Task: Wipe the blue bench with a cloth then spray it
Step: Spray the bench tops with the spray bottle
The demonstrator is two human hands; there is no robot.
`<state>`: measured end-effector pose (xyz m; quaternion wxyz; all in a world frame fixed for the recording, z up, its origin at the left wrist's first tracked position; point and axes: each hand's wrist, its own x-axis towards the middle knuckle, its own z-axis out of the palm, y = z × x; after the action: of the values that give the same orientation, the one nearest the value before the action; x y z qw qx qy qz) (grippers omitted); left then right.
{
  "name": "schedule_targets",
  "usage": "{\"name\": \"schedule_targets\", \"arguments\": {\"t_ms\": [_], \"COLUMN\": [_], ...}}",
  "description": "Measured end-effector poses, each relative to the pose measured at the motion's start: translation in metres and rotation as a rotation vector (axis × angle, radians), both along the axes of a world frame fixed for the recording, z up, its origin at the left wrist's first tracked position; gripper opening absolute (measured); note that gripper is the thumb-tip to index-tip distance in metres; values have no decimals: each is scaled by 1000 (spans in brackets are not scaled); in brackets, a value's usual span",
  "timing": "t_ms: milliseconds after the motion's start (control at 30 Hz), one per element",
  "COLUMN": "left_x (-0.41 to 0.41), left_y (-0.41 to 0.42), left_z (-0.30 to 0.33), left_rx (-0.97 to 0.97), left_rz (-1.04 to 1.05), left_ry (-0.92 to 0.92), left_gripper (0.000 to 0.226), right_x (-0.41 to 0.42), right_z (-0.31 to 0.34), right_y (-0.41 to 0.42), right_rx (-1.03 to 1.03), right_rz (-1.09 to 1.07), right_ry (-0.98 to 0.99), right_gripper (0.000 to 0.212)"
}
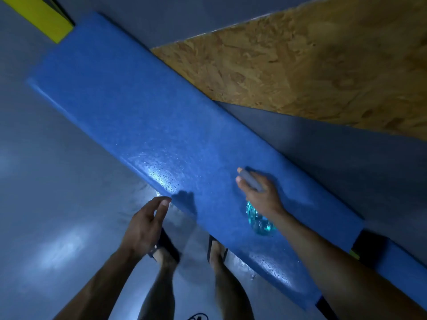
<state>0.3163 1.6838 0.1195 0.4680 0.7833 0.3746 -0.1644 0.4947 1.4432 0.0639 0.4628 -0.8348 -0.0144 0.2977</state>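
The blue bench [138,116] runs diagonally across my view, from the upper left down to the lower right, its padded top textured and dotted with wet droplets. I see 2 beaded patches along the near edge: 1 catching the light close to my left hand, another further down by my right forearm.

My right hand [261,192] is over the bench top, wrapped around the grey head of a spray bottle [260,219]. The fingers are closed around it, the thumb [241,182] lies along the near side of the head, and 1 fingertip shows at the front of the nozzle. The clear turquoise body of the bottle hangs below my wrist, above the bench surface; I cannot tell whether it touches the padding.

My left hand [144,225] hovers just off the near edge of the bench, holding nothing. Its fingers [161,200] are loosely curled and slightly apart, with the thumb held away from them, and the tips are near the bench edge without clearly touching it. The hand throws a shadow on the blue top.

Below, my 2 feet in dark flip-flops [216,247] stand on a glossy grey floor [46,215]. Behind the bench there is a grey wall with a chipboard panel [300,65], and a yellow pad [44,17] sits beyond the far end.
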Motion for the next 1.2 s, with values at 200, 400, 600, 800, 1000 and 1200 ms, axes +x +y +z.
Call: {"name": "schedule_targets", "arguments": {"t_ms": [200, 400, 600, 800, 1000, 1200], "left_x": [-16, -31, -34, -38, -39, -38], "left_y": [28, 70, 109, 149, 193, 229], "left_z": [-18, -22, -18, -18, -17, -19], "left_rx": [-5, 1, -24, -49, -69, -70], "left_rz": [35, -16, -19, -31, -11, 10], "left_ry": [32, 56, 83, 51, 22, -5], "left_gripper": [31, 35, 36, 31, 31, 28], "right_x": [-99, -93, 1, 41, -23, -116], "right_z": [-7, -1, 11, 16, 23, 15], "right_y": [18, 54, 92, 125, 171, 210], "right_rx": [9, -10, -29, -42, -38, -57], "right_rz": [229, -35, -281, -494, -276, -36], "right_ry": [54, 139, 25, -24, 98, 199], "right_gripper": [43, 5, 9, 32, 19, 6]}}
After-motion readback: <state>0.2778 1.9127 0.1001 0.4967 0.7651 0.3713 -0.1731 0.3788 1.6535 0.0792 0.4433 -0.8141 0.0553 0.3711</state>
